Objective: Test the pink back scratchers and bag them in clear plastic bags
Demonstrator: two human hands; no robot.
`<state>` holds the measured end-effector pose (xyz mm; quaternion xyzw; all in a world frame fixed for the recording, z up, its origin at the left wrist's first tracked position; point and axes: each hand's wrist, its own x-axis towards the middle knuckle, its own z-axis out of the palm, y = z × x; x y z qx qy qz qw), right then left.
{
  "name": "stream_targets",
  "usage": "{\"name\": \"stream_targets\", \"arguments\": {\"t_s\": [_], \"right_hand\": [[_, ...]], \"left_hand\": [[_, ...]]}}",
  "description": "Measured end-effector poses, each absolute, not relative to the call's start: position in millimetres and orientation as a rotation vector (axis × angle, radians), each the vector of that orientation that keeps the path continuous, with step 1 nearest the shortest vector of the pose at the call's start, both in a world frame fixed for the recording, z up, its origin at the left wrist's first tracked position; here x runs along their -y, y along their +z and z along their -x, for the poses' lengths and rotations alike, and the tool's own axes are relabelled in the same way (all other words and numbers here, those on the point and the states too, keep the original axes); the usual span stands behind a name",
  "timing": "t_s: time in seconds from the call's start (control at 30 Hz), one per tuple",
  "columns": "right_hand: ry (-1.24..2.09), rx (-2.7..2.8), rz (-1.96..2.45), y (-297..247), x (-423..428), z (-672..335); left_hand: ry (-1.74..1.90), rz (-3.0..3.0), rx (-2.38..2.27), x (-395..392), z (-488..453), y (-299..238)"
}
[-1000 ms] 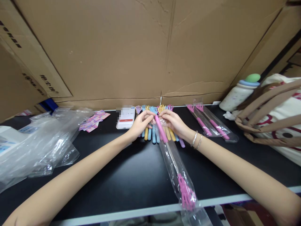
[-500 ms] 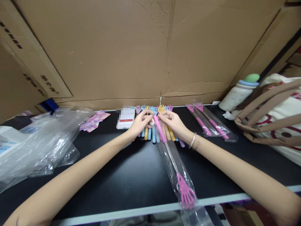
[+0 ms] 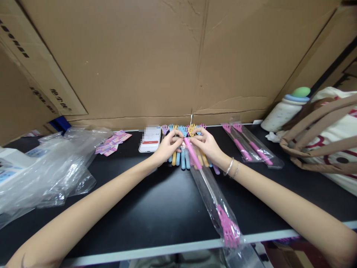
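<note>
A pink back scratcher [image 3: 193,153] lies inside a long clear plastic sleeve [image 3: 205,193], its claw head toward me and its handle end up between my hands. My left hand [image 3: 170,146] pinches the sleeve's far end beside the handle tip. From the other side, my right hand [image 3: 205,143] pinches the same end of the sleeve. The sleeve's near end hangs over the table's front edge. Beneath my hands lies a row of several back scratchers [image 3: 178,159] in blue, yellow and purple, partly covered by my fingers.
Left of my hands lie a phone [image 3: 150,139], small printed cards [image 3: 113,143] and a heap of clear plastic bags [image 3: 61,167]. Two sleeved pink back scratchers [image 3: 248,147] rest to the right, near a white bottle [image 3: 284,111] and a cloth bag [image 3: 331,137]. Cardboard [image 3: 139,63] stands behind.
The claw end of the sleeved back scratcher has swung slightly to the right. Both hands stay at the sleeve's far end, with small finger shifts.
</note>
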<state>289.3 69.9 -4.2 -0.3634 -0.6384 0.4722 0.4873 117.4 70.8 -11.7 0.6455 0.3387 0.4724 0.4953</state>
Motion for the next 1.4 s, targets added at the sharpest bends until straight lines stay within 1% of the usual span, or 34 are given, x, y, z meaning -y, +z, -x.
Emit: {"name": "stream_targets", "arguments": {"t_s": [0.37, 0.57, 0.93, 1.4], "right_hand": [[1.057, 1.670, 0.892, -7, -70, -289], [0.955, 1.778, 0.904, -7, -67, -291], [1.037, 1.803, 0.905, -4, -66, -291], [1.060, 1.808, 0.940, 0, -66, -292]], "left_hand": [[1.095, -1.632, -0.845, -71, -113, -20], [1.098, -1.727, -0.856, -64, -110, -15], [0.971, -1.783, -0.953, -58, -109, 0], [1.005, -1.697, -0.949, -55, -111, 4]]}}
